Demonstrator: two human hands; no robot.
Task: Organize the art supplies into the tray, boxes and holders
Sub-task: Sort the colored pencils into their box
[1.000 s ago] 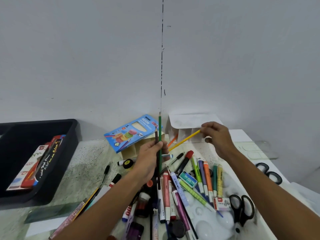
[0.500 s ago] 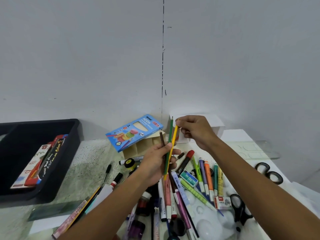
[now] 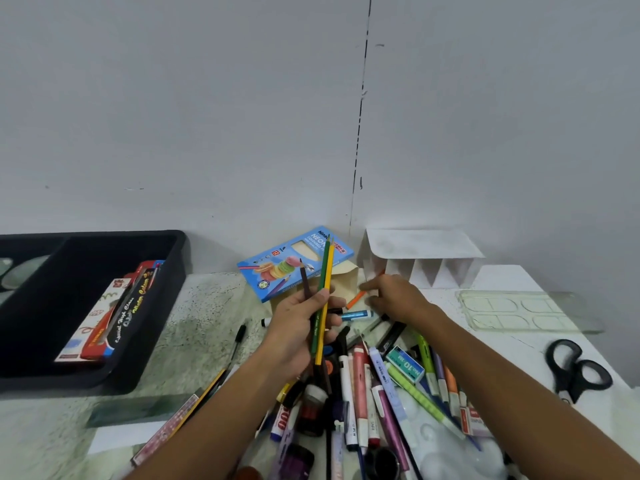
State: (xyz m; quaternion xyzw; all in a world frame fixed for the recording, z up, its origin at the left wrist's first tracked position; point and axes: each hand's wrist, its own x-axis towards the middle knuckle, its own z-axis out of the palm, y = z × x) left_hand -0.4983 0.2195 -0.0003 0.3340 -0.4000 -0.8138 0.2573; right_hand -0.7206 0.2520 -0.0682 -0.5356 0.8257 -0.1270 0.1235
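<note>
Clamped in the curled fingers of the left hand [image 3: 304, 327]: a bundle of three wooden colour pencils [image 3: 320, 306], dark brown, green and yellow, held near upright with tips up and leaning a little to the right, above the near edge of the clutter.

Just right of that fist, and touching or nearly touching the right hand [image 3: 394, 296]: a short orange colour pencil [image 3: 356, 300]. Lies low by the mouth of the cream cardboard sleeve [image 3: 343, 282], long axis slanting from lower left up to upper right, the upper end hidden behind the fingers. Flanked by forefinger above and thumb below; cannot tell whether pinched yet or only touched. Clearly nearer the right hand; the left is full anyway. Probably calls for a pinch near the middle, then a swing towards the bundle, turned to match its tips.

Behind the bundle: a blue printed cardboard pencil box [image 3: 294, 265], tilted over the sleeve. Further right, against the wall: a white folded paper holder with triangular pockets [image 3: 422, 258].

Underneath: a speckled pale green table [image 3: 207, 323], crowded towards the front with a heap of markers and pens [image 3: 381, 393]. On the left, a black plastic tray [image 3: 166, 278] with flat paint boxes inside. On the right, black-handled scissors [image 3: 575, 368]. Beyond: a plain grey wall [image 3: 207, 116].
</note>
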